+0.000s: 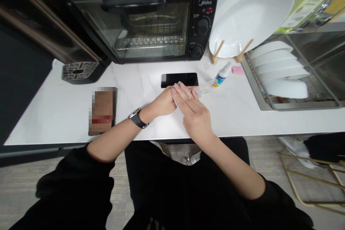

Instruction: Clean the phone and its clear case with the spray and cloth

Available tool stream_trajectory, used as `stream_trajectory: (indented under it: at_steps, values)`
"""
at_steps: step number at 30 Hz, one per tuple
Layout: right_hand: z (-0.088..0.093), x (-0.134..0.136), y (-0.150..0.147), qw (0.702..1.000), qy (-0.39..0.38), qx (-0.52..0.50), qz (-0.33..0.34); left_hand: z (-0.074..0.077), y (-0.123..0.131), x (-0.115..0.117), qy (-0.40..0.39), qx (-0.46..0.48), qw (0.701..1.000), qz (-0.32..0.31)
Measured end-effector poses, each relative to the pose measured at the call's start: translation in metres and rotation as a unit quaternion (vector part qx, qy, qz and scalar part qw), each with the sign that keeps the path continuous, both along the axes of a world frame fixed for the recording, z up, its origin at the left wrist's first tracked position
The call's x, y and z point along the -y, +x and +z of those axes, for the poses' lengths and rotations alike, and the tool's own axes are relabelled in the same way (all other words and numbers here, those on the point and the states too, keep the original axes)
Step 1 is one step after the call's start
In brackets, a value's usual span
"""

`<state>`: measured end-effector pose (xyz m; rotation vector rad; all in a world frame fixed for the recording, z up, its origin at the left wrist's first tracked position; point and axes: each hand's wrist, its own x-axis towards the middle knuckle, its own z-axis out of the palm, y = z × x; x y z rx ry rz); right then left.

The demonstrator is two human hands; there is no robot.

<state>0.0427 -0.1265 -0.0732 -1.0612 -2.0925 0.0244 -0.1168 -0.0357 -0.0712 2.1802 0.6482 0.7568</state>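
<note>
**Two hands pressed together on a pale sheet, just short of a black phone**

The right hand (196, 113) lies over the left hand (165, 102), its fingers straight and close together, pinning a thin pale sheet (174, 95) between them. The left hand's fingers are mostly covered, so I cannot tell how far they are curled. A clear plastic piece (207, 87) sticks out to the right of the hands; what it belongs to is unclear.

The phone (174, 78) lies flat on the counter (137, 79) just beyond the fingertips, its long axis running left to right. The right hand's fingertips look nearer to it; whether they touch is not clear. Past the plastic piece, farther right, stands a small spray bottle (221, 76), leaning in this view, with a white top and a blue and yellow label.

The phone's face is smooth and dark, the sheet soft-looking and creased, the plastic see-through and glossy. The counter is white with faint grey veining. Behind it sits a boxy black oven (202, 10) with a glass door; to its right, a shiny white oval plate (250, 19) leans between wooden pegs (217, 53). A watch (138, 118) with a dark strap circles the left wrist.
</note>
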Motion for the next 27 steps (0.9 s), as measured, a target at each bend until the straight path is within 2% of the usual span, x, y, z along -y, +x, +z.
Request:
stream_trajectory:
  at_steps: [3, 7, 11, 14, 17, 21, 24, 27]
  values:
    - [-0.003, -0.006, 0.01, 1.0, 0.015, 0.002, 0.001, -0.004, 0.0, -0.002, 0.022, -0.009, 0.999, 0.024]
    - [-0.007, -0.021, 0.04, 0.999, -0.024, -0.004, -0.038, -0.007, 0.001, -0.002, 0.017, -0.014, 0.997, 0.07]
    - [-0.01, -0.036, 0.068, 0.995, -0.048, -0.012, -0.081, -0.001, 0.001, 0.003, -0.032, 0.02, 0.998, 0.045]
    - [-0.011, -0.04, 0.075, 0.994, -0.044, -0.014, -0.102, 0.001, 0.002, 0.004, -0.048, 0.023, 0.998, 0.031]
    - [-0.011, -0.035, 0.063, 0.994, -0.029, -0.018, -0.101, -0.002, 0.001, 0.003, -0.033, 0.024, 0.998, 0.045]
    - [-0.009, -0.019, 0.027, 0.998, -0.012, -0.023, -0.05, -0.007, 0.0, -0.002, 0.016, -0.002, 0.998, 0.068]
    - [-0.01, -0.008, 0.003, 0.999, 0.008, -0.031, -0.005, -0.007, -0.002, -0.003, 0.026, 0.0, 0.999, 0.028]
    - [-0.01, -0.005, -0.007, 0.999, 0.006, -0.037, 0.022, -0.007, -0.003, -0.004, 0.016, 0.024, 1.0, -0.013]
